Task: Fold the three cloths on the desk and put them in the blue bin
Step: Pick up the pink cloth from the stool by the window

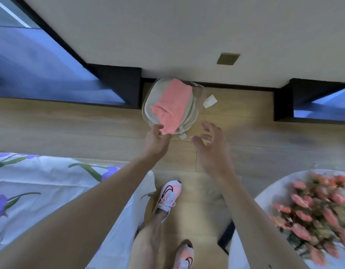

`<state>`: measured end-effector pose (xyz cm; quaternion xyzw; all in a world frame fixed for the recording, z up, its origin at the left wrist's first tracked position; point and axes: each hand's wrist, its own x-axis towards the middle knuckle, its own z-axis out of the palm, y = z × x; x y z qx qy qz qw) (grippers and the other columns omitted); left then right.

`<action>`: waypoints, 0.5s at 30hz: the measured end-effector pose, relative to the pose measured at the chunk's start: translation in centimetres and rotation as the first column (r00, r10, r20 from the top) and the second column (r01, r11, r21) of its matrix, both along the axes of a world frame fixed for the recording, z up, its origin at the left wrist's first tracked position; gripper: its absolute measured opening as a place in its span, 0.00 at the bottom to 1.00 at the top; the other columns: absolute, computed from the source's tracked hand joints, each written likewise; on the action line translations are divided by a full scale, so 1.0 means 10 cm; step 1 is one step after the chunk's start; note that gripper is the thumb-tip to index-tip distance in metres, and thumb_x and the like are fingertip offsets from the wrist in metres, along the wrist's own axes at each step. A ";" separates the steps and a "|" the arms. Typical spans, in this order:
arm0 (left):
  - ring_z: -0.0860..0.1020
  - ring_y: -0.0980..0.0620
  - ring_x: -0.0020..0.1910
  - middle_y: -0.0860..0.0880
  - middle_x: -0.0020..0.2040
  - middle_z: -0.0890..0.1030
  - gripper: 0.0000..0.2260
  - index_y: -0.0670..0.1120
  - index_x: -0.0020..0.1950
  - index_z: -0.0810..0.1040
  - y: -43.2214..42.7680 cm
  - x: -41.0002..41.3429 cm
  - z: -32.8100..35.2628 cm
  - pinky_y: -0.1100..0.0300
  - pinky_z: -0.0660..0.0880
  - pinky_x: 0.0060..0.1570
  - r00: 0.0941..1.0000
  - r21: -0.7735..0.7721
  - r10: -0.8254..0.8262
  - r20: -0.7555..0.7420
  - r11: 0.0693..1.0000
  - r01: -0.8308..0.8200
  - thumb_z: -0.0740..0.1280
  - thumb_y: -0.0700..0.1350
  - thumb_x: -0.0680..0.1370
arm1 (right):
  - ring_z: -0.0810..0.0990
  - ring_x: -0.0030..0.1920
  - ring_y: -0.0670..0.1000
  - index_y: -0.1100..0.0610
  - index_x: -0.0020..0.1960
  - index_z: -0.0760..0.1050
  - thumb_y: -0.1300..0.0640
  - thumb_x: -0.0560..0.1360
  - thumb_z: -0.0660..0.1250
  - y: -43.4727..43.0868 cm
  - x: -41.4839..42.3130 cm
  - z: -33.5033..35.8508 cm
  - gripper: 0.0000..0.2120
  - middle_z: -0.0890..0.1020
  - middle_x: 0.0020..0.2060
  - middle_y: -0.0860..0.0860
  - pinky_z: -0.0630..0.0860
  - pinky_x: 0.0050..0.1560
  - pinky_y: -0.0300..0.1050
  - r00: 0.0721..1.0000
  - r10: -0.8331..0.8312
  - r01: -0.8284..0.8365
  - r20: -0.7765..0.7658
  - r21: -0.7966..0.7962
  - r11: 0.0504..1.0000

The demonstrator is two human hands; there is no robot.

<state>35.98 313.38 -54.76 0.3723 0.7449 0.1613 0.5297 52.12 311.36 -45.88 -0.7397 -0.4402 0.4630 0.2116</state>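
The bin [146,107] stands on the wooden floor against the wall; from above it looks pale and see-through. Inside it lies a folded pale cloth [154,96] with a folded pink cloth [173,105] on top, the pink one's near end hanging over the rim. My left hand [155,140] reaches to the bin's near edge, its fingers closed on the pink cloth's near corner. My right hand [212,146] hovers just right of the bin, fingers spread, holding nothing. A third cloth is not visible.
A small white tag [210,100] lies on the floor right of the bin. The desk with a flowered cover [41,181] is at lower left. A round white table with pink flowers [315,210] is at lower right. My feet [169,195] stand between them.
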 end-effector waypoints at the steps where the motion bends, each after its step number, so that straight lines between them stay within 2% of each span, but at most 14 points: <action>1: 0.79 0.42 0.58 0.43 0.61 0.78 0.24 0.48 0.66 0.72 0.07 -0.01 -0.25 0.44 0.77 0.59 1.000 -0.027 -0.012 -0.012 1.000 0.011 0.66 0.56 0.72 | 0.77 0.61 0.44 0.49 0.72 0.70 0.53 0.77 0.67 0.05 0.03 -0.19 0.24 0.72 0.61 0.42 0.73 0.64 0.47 1.000 -0.002 0.002 0.001 -0.007 1.000; 5: 0.79 0.37 0.58 0.39 0.59 0.80 0.22 0.48 0.65 0.73 0.29 -0.01 -1.17 0.46 0.76 0.58 0.998 -0.116 -0.046 -0.036 0.992 0.042 0.65 0.54 0.73 | 0.77 0.60 0.46 0.49 0.72 0.70 0.55 0.76 0.67 0.19 0.05 -0.91 0.24 0.72 0.60 0.43 0.74 0.64 0.50 1.000 0.007 -0.007 0.006 -0.020 1.000; 8: 0.77 0.39 0.61 0.40 0.64 0.77 0.19 0.47 0.68 0.73 0.42 0.01 -1.78 0.46 0.75 0.63 0.998 -0.171 -0.053 -0.038 0.984 0.046 0.67 0.48 0.77 | 0.78 0.60 0.47 0.50 0.72 0.71 0.55 0.76 0.67 0.35 0.00 -1.33 0.24 0.73 0.59 0.43 0.75 0.63 0.52 1.000 0.028 -0.028 0.014 0.006 1.000; 12: 0.77 0.40 0.63 0.41 0.67 0.77 0.19 0.46 0.68 0.75 0.66 0.05 -2.46 0.48 0.74 0.65 0.995 -0.174 -0.066 -0.080 0.983 0.051 0.67 0.46 0.77 | 0.77 0.62 0.47 0.50 0.73 0.70 0.55 0.77 0.67 0.63 -0.06 -1.78 0.24 0.74 0.63 0.46 0.74 0.64 0.48 0.996 0.088 -0.088 -0.002 0.059 0.994; 15: 0.77 0.41 0.62 0.41 0.68 0.76 0.20 0.49 0.68 0.76 0.85 0.03 -2.73 0.48 0.75 0.65 0.991 -0.166 -0.077 -0.112 0.984 0.058 0.66 0.47 0.77 | 0.77 0.63 0.46 0.50 0.73 0.70 0.55 0.78 0.67 0.81 -0.10 -1.99 0.23 0.74 0.66 0.48 0.74 0.63 0.45 0.991 0.130 -0.130 0.006 0.091 0.987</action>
